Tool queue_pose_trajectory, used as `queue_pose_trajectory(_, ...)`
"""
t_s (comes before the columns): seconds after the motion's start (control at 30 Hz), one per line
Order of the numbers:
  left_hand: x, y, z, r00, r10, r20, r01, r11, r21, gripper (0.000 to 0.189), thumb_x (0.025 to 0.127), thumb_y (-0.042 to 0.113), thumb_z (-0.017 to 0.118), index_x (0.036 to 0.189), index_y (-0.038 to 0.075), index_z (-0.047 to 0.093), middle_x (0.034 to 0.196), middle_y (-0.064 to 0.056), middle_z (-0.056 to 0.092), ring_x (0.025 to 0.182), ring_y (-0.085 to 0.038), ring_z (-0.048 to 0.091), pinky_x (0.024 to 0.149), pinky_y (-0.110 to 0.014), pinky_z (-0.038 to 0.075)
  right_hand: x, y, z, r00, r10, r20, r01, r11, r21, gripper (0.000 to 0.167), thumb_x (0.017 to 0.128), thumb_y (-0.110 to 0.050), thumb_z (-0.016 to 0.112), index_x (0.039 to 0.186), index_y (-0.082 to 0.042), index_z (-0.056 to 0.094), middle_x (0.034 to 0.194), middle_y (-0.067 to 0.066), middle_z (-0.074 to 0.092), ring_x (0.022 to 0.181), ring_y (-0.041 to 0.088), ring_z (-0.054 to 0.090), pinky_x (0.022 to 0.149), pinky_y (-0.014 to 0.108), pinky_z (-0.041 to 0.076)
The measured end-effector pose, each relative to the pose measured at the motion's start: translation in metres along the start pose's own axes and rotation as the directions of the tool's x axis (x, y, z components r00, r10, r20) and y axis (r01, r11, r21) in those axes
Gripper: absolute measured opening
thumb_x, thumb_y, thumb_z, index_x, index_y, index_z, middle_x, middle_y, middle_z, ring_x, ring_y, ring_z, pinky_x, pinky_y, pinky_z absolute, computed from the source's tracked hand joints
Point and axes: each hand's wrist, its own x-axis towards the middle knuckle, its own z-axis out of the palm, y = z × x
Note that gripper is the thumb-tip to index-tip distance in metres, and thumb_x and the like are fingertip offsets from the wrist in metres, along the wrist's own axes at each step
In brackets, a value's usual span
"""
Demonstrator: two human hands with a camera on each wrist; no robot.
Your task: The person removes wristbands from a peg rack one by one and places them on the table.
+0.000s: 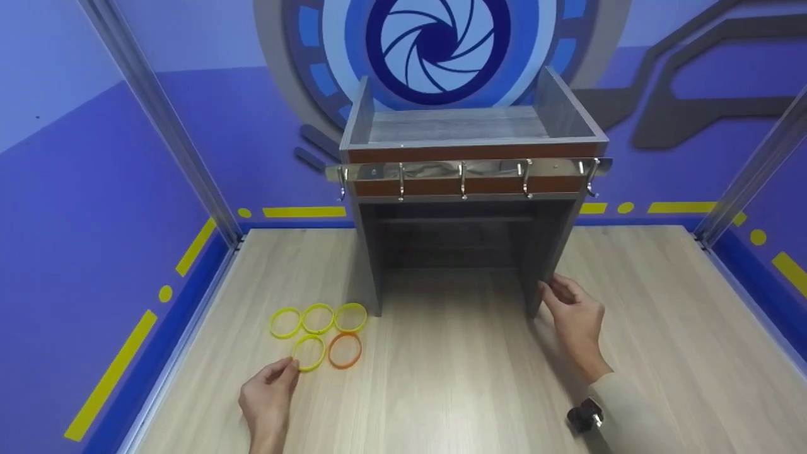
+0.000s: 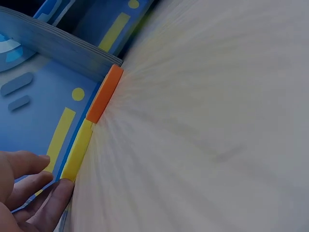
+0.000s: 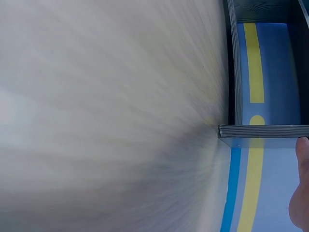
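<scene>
My left hand (image 1: pixel 268 391) is at the near left edge of a yellow ring (image 1: pixel 309 353), thumb and fingertips pinching its rim. In the left wrist view, the yellow ring (image 2: pixel 77 151) lies flat on the table beside an orange ring (image 2: pixel 105 94). Three more yellow rings (image 1: pixel 318 319) form a row just behind them. My right hand (image 1: pixel 577 318) grips the front edge of the right side panel of a grey wooden shelf unit (image 1: pixel 548 252). In the right wrist view, only part of the right hand (image 3: pixel 301 188) shows, against that panel.
Several metal hooks (image 1: pixel 463 180) stick out from a metal rail (image 1: pixel 435 169) across the front of the shelf unit. Behind the wooden table (image 1: pixel 441 391) and along its sides stand blue printed walls (image 1: pixel 220 139). A small black device (image 1: pixel 585 416) sits by the right sleeve.
</scene>
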Motion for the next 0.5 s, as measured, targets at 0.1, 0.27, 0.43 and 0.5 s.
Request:
queue_pose_trajectory(0.1, -0.0016, 0.0012, -0.0001, 1.000, 0.015, 0.005, -0.015, 0.999, 0.040, 0.021, 0.098, 0.009, 0.075, 0.115, -0.003, 0.078, 0.116, -0.022, 0.075, 0.091, -0.013, 0.075, 0.077, -0.018, 0.061, -0.0003, 0.0010, -0.0007, 1.000, 0.007, -0.003, -0.007, 1.000, 0.004, 0.025, 0.096, -0.008, 0.080, 0.119, 0.001, 0.077, 0.111, 0.014, 0.079, 0.092, -0.006, 0.071, 0.081, 0.010, 0.056)
queue_pose_trajectory(0.27, -0.0019, 0.0004, -0.0025, 0.999, -0.021, 0.042, 0.020, 0.999, 0.036, 0.021, 0.100, 0.009, 0.072, 0.117, -0.003, 0.077, 0.114, -0.020, 0.076, 0.095, -0.016, 0.076, 0.079, -0.019, 0.062, -0.0004, 0.0020, -0.0020, 1.000, 0.009, -0.008, -0.009, 1.000, 0.026, 0.026, 0.095, -0.005, 0.081, 0.119, 0.003, 0.077, 0.110, 0.017, 0.078, 0.092, -0.006, 0.070, 0.081, 0.011, 0.057)
queue_pose_trajectory(0.43, -0.0011, 0.0019, -0.0041, 0.999, -0.004, 0.036, 0.001, 0.997, 0.082, 0.022, 0.101, 0.012, 0.072, 0.118, -0.001, 0.077, 0.115, -0.019, 0.076, 0.097, -0.020, 0.075, 0.077, -0.019, 0.062, 0.0015, 0.0022, -0.0023, 1.000, -0.006, -0.013, 0.007, 0.999, 0.041, 0.025, 0.095, -0.003, 0.081, 0.118, 0.005, 0.077, 0.108, 0.020, 0.078, 0.089, -0.008, 0.070, 0.080, 0.010, 0.057)
queue_pose_trajectory(0.5, -0.0019, 0.0033, -0.0037, 0.999, 0.047, 0.008, -0.048, 0.988, 0.148, 0.022, 0.100, 0.015, 0.074, 0.117, 0.002, 0.078, 0.112, -0.017, 0.077, 0.095, -0.022, 0.074, 0.072, -0.017, 0.060, 0.0016, 0.0024, -0.0027, 1.000, -0.016, -0.011, 0.016, 0.999, 0.034, 0.024, 0.095, -0.003, 0.081, 0.117, 0.004, 0.078, 0.107, 0.019, 0.078, 0.089, -0.009, 0.069, 0.079, 0.009, 0.056)
